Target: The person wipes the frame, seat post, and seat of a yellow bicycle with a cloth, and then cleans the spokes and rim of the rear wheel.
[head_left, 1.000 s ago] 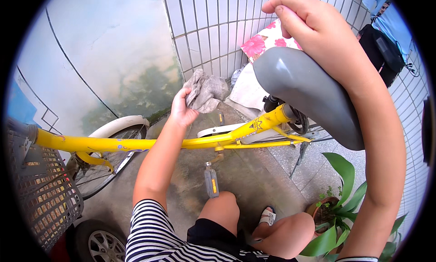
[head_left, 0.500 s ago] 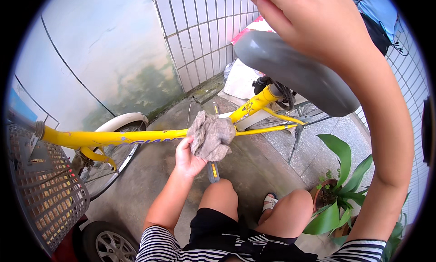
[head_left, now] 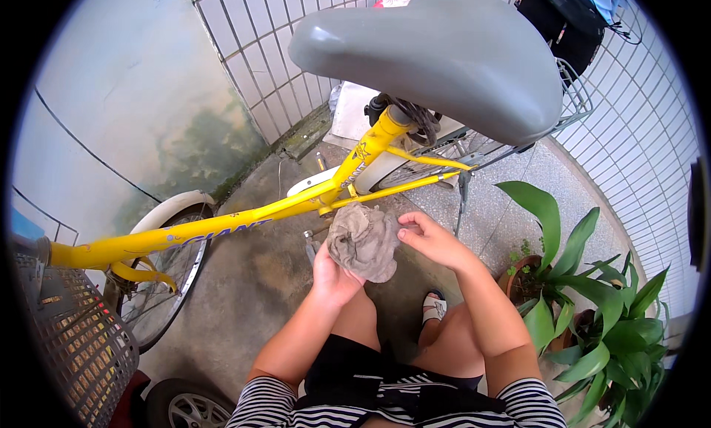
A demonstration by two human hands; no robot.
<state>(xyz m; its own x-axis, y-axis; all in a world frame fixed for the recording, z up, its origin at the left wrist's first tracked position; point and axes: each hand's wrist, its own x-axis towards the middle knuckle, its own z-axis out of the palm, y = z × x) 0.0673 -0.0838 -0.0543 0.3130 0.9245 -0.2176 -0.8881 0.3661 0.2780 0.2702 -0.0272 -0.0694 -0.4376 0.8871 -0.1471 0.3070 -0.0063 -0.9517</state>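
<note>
A crumpled grey-brown cloth [head_left: 363, 243] rests bunched in my left hand [head_left: 331, 280], whose fingers are mostly hidden beneath it. My right hand [head_left: 437, 243] is at the cloth's right edge, thumb and forefinger a little apart; whether the tips touch the fabric is hard to tell. Just beyond the cloth runs the yellow bicycle frame [head_left: 222, 224], its paint scuffed in places. The grey saddle [head_left: 437, 61] stands above the frame at the far right, with a shiny top. Neither hand is on the bicycle.
A dark basket [head_left: 78, 339] is at the bicycle's left end, above a car wheel [head_left: 189, 407]. Potted plants [head_left: 592, 309] with broad leaves stand at the right. Behind the bicycle are a painted wall [head_left: 141, 80] and a tiled wall [head_left: 255, 42]. A black bag [head_left: 566, 24] lies beyond the saddle.
My right hand has come down from above the saddle to the cloth. The cloth has shifted slightly right and down in my left hand. The whole view has shifted, showing more of the saddle.
</note>
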